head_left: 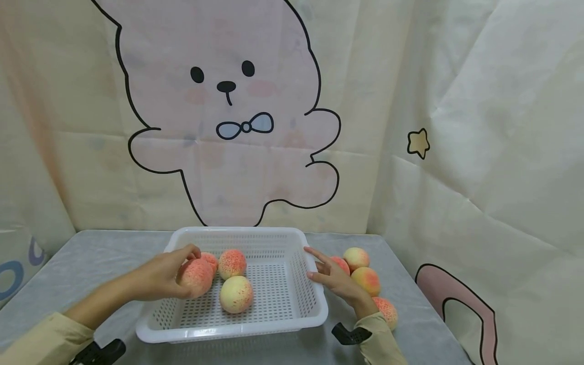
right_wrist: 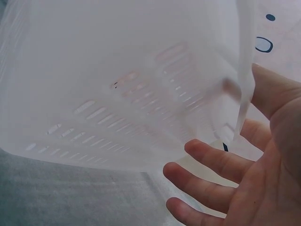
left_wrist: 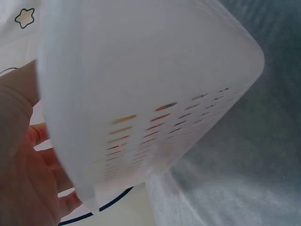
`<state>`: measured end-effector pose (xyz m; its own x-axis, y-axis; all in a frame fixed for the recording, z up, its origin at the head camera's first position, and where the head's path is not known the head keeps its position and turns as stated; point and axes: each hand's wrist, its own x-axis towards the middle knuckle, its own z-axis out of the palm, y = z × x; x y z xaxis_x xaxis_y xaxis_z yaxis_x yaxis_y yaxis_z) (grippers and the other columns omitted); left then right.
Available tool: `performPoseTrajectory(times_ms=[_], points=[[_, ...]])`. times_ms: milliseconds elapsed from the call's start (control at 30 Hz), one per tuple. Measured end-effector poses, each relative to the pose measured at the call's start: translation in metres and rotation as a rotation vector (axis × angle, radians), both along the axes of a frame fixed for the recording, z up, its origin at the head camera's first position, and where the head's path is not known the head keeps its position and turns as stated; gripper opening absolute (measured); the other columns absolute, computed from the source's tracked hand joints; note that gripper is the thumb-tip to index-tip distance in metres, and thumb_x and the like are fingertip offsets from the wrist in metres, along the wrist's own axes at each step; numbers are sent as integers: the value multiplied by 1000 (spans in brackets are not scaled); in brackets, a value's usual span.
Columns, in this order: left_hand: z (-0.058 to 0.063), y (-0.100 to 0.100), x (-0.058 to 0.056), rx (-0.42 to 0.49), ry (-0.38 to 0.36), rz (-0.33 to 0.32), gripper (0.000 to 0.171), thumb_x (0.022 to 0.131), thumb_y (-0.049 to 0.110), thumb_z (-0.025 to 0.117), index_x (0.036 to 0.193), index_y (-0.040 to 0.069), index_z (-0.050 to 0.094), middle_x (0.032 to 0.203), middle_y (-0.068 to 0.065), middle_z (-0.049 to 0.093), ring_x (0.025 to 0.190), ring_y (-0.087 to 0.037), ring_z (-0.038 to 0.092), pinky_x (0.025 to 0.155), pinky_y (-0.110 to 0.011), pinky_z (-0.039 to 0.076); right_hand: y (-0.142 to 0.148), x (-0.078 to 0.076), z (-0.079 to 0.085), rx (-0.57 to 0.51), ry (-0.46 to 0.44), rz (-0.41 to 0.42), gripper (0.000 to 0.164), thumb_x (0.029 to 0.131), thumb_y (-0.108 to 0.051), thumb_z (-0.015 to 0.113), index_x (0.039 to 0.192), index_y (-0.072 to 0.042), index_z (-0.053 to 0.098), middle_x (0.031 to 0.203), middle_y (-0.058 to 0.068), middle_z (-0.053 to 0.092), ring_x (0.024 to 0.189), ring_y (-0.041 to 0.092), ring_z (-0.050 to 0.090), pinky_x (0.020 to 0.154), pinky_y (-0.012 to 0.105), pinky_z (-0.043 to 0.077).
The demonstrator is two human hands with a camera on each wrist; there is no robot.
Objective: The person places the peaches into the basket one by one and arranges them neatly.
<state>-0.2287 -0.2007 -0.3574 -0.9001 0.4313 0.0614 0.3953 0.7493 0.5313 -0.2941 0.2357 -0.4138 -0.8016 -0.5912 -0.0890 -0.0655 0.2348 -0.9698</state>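
- Governing relation (judgement): the held peach (head_left: pixel 197 280) lies at the left end of the white basket (head_left: pixel 237 332), within its rim as seen from the head view. Bare basket floor extends to the right, beyond the other fruit.
- Left hand (head_left: pixel 164 276): grips the held peach from the left, thumb on the near side, fingers on the far side. Contact between fruit and basket floor cannot be determined.
- Adjacent fruit in the basket: a red peach (head_left: pixel 210 259) just beyond the held peach, partly hidden; a speckled peach (head_left: pixel 232 263) far right of it; a pale peach (head_left: pixel 236 294) near right.
- Right hand (head_left: pixel 335 276): fingers spread, thumb and index finger resting over the right rim; no fruit held. The right wrist view shows the remaining fingers loose outside the wall.
- Fruit outside: four peaches (head_left: pixel 366 281) on the worktop (head_left: pixel 118 248), right of the basket, partly hidden by the right hand and forearm.
- Nearer hand: left for the left half of the basket; right for the outside group.
- Long axis: none evident on the near-round fruit; angular alignment is judged uncritical, lateral position critical.
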Motion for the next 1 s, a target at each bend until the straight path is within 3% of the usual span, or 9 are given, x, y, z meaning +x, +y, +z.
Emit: performPoseTrajectory(times_ms=[100, 167, 233, 333, 700, 833, 1000], points=[[-3, 1, 1, -56, 42, 21, 67, 66, 37, 88, 122, 16, 56, 107, 0, 69, 87, -11, 59, 70, -28, 51, 0, 0, 1, -8, -3, 7, 73, 103, -20, 58, 163, -26, 16, 159, 18, 42, 124, 35, 63, 102, 49, 54], [-5, 2, 2, -92, 53, 36, 67, 66, 39, 88, 121, 16, 58, 105, 4, 70, 91, -12, 62, 85, -40, 53, 0, 0, 1, -11, -2, 12, 73, 103, -19, 58, 163, -26, 16, 160, 18, 41, 124, 36, 63, 102, 49, 54], [-7, 3, 2, -118, 58, 42, 67, 66, 40, 88, 121, 16, 59, 106, 5, 71, 95, -15, 64, 100, -56, 46, 0, 0, 2, -8, 5, 13, 73, 103, -20, 58, 163, -26, 16, 160, 18, 41, 124, 35, 63, 102, 48, 54], [-10, 3, 4, -127, 62, 36, 68, 65, 39, 87, 123, 14, 61, 110, 4, 72, 100, -19, 66, 110, -72, 28, 0, 0, 1, -1, 17, 12, 72, 104, -20, 57, 163, -24, 17, 159, 20, 41, 123, 34, 63, 101, 47, 54], [-15, 0, 5, -143, 82, -10, 67, 63, 35, 90, 123, 17, 67, 108, 11, 70, 89, -4, 59, 109, -76, 23, 0, 0, 1, 3, 18, 4, 72, 104, -20, 58, 163, -24, 17, 160, 21, 40, 125, 35, 62, 99, 45, 56], [-17, -2, 5, -156, 81, -28, 68, 61, 36, 91, 123, 19, 68, 108, 11, 70, 95, -9, 62, 109, -76, 21, 0, 0, 1, -10, 8, 7, 73, 103, -20, 58, 163, -25, 17, 160, 21, 40, 124, 35, 63, 98, 46, 56], [-22, -4, 5, -185, 109, -54, 70, 59, 34, 92, 124, 20, 68, 119, 3, 72, 115, -27, 66, 110, -74, 21, -1, -1, 0, -12, 1, 8, 73, 103, -20, 58, 163, -25, 16, 159, 21, 40, 123, 32, 63, 99, 45, 56]])
